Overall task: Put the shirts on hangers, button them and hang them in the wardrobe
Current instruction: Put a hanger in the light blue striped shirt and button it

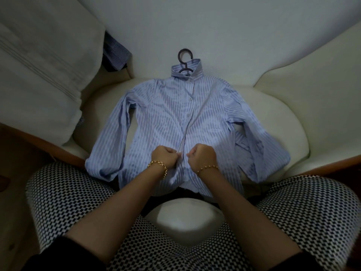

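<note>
Checkered trousers flank both forearms. Left hand and right hand, fingers curled, pinch the striped shirt front between them; the button there is hidden. Beyond the fingers, a hanger hook lies on the white bed.

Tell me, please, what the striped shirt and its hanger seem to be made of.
The striped shirt looks like matte woven fabric, probably cotton: it creases softly. The hanger looks like dark plastic, given its thick, smooth hook; coated metal is possible.

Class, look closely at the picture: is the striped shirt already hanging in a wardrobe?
No, the striped shirt lies flat on a white cushioned surface, with the hook of its hanger poking out of the collar.
</note>
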